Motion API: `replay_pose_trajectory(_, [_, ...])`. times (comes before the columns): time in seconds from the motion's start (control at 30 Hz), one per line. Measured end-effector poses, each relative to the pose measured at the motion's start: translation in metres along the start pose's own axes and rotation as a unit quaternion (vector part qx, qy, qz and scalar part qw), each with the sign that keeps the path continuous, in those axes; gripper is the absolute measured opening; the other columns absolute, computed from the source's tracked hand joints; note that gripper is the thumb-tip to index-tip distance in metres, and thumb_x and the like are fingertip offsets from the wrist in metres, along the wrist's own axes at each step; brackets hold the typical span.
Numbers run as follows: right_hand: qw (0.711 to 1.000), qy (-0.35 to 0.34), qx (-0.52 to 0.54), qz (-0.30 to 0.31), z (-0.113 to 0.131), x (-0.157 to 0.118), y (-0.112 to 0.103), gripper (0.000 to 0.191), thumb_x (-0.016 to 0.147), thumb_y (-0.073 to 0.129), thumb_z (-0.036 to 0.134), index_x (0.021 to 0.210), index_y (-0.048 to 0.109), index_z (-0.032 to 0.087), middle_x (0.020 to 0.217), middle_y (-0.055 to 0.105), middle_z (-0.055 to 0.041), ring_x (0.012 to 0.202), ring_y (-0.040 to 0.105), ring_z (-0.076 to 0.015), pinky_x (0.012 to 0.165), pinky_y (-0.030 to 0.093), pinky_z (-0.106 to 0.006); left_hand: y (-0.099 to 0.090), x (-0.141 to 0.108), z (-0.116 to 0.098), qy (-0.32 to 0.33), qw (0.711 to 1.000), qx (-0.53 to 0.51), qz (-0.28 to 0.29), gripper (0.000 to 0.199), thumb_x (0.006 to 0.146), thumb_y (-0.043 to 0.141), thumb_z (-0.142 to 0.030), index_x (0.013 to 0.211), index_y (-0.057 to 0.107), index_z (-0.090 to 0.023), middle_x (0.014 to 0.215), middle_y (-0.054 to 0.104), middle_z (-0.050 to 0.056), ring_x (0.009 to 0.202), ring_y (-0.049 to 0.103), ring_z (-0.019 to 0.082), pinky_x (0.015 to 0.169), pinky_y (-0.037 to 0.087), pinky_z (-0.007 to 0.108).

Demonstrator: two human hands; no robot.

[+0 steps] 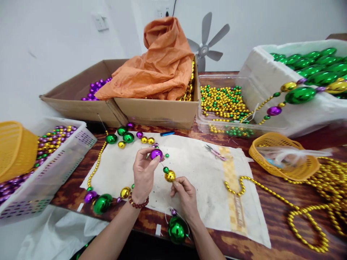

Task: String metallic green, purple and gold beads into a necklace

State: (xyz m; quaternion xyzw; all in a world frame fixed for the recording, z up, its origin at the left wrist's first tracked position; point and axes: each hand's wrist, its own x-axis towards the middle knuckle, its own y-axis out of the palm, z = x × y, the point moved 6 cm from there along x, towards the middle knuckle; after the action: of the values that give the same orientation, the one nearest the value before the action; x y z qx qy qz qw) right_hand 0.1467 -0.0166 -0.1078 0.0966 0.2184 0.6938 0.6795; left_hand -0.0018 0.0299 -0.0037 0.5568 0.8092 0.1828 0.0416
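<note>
Big green ball (177,229): at the front edge of the wooden table (279,231), just below a small purple bead (174,212).
Right hand (187,196): pinched, thumb to forefinger, on the lower right edge of a gold ball (170,176).
Left hand (145,171): curled around a large purple ball (156,155), gripping it between thumb and fingers; ringed at the wrist by a beaded bracelet (138,205).
Green bead (166,169): between those two balls, on a thin line, touching the gold one.
White cloth (202,177): spread flat beneath the hands, printed with a yellow band.
Bead string (97,164): draped along the cloth's left side, in gold, purple and green.
Gold garlands (324,184): heaped at right, trailing onto the cloth.
Snips (215,153): lying toward the cloth's far side.
White crate (73,153): at left, full of mixed beads.
Clear tub (245,86): behind the cloth, holding gold and green beads.
Cardboard box (162,113): beside the tub, partly covered by orange fabric (162,65).
Foam box (260,76): at far right, filled with shiny green ovals (322,77).
Fan (204,50): grey-bladed, before a white wall (59,39).
</note>
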Motion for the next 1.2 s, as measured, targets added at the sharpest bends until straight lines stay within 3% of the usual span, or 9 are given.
replay_pose_trajectory(0.1, [0.999,-0.022,-0.028,-0.007,0.0,-0.001,-0.002,0.026,0.087,0.069,0.042,0.075,0.063,0.019,0.061,0.062,0.0016,0.054,0.058,-0.0128,0.057,0.048,-0.025,0.0,-0.008,-0.004,0.042,0.997,0.061,-0.006,0.029,0.079,0.08,-0.026,0.104,0.066,-0.021,0.1,0.067,0.003,0.084,0.067,0.013,0.08,0.058,0.027])
replay_pose_trajectory(0.2, [1.0,-0.011,0.008,-0.008,-0.006,-0.002,-0.002,0.026,0.088,0.068,0.041,0.076,0.063,0.019,0.061,0.063,0.0014,0.054,0.057,-0.0125,0.058,0.047,-0.025,0.003,-0.011,-0.005,0.062,0.995,0.076,-0.009,0.03,0.08,0.08,-0.024,0.106,0.065,-0.021,0.101,0.066,0.002,0.086,0.066,0.012,0.08,0.057,0.024])
replay_pose_trajectory(0.37, [0.998,0.008,0.05,0.033,-0.011,-0.002,0.0,0.028,0.085,0.072,0.042,0.076,0.063,0.018,0.06,0.063,0.0013,0.051,0.056,-0.0121,0.056,0.045,-0.025,0.005,-0.004,0.0,0.028,0.999,0.018,-0.008,0.03,0.08,0.079,-0.026,0.106,0.066,-0.023,0.1,0.066,0.002,0.083,0.068,0.013,0.078,0.059,0.028])
replay_pose_trajectory(0.63, [0.998,0.024,0.06,0.014,-0.012,0.0,0.0,0.028,0.083,0.074,0.042,0.074,0.065,0.017,0.061,0.064,0.0004,0.052,0.057,-0.0123,0.055,0.046,-0.025,0.006,0.003,0.002,-0.025,1.0,-0.005,0.007,0.029,0.078,0.08,-0.029,0.103,0.07,-0.021,0.096,0.069,0.002,0.077,0.068,0.013,0.075,0.059,0.028])
replay_pose_trajectory(0.83, [0.997,0.039,0.058,0.031,-0.009,0.003,0.002,0.027,0.08,0.076,0.042,0.075,0.067,0.017,0.064,0.067,-0.0012,0.052,0.06,-0.0133,0.054,0.049,-0.026,0.011,-0.002,-0.002,-0.074,0.995,-0.029,0.06,0.032,0.084,0.075,-0.033,0.114,0.07,-0.024,0.119,0.068,0.009,0.092,0.073,0.021,0.077,0.061,0.032])
replay_pose_trajectory(1.0, [0.998,0.026,0.041,0.027,-0.006,0.003,-0.001,0.026,0.08,0.076,0.041,0.075,0.068,0.017,0.064,0.068,-0.001,0.052,0.061,-0.013,0.054,0.05,-0.025,0.006,-0.002,-0.005,-0.058,0.996,-0.022,0.065,0.032,0.084,0.075,-0.034,0.114,0.072,-0.024,0.108,0.071,0.007,0.086,0.072,0.019,0.08,0.061,0.034])
replay_pose_trajectory(1.2, [0.997,0.02,-0.007,0.073,-0.007,-0.004,0.01,0.019,0.084,0.073,0.035,0.076,0.07,0.018,0.066,0.071,-0.0018,0.056,0.065,-0.0139,0.057,0.051,-0.025,0.002,0.001,-0.006,-0.026,0.998,0.021,0.05,0.032,0.079,0.079,-0.027,0.11,0.072,-0.024,0.107,0.071,0.005,0.088,0.068,0.015,0.079,0.059,0.028])
